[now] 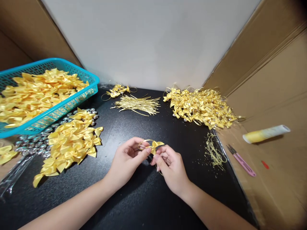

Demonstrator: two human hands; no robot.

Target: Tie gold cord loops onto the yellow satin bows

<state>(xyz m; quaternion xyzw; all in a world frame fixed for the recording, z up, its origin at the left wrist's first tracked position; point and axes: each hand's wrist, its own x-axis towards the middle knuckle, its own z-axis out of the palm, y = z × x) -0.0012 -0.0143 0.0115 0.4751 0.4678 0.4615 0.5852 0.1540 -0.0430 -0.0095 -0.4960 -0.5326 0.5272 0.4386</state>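
Observation:
Between my hands, above the black table (pixel 134 204), is a yellow ribbon bow (pixel 155 145) with a loop of gold cord (pixel 141 142) at its left. My left hand (pixel 129 159) pinches the bow and cord between thumb and fingers. From the other side, my right hand (pixel 171 167) is closed at the bow's lower right, where a cord end hangs below the fingers. What exactly lies between the right fingertips is partly hidden. Straight lengths of gold cord (pixel 136 104) lie in a bundle beyond the hands.
At left stand a blue basket (pixel 94 83) of bows, a pile of bows (pixel 69 140) and silvery beads (pixel 33 142). Finished-looking bows with loops (pixel 201 107) are heaped back right. Cord scraps (pixel 214 153), pink thread snips (pixel 242 161) and a yellow-white roll (pixel 266 133) lie at right.

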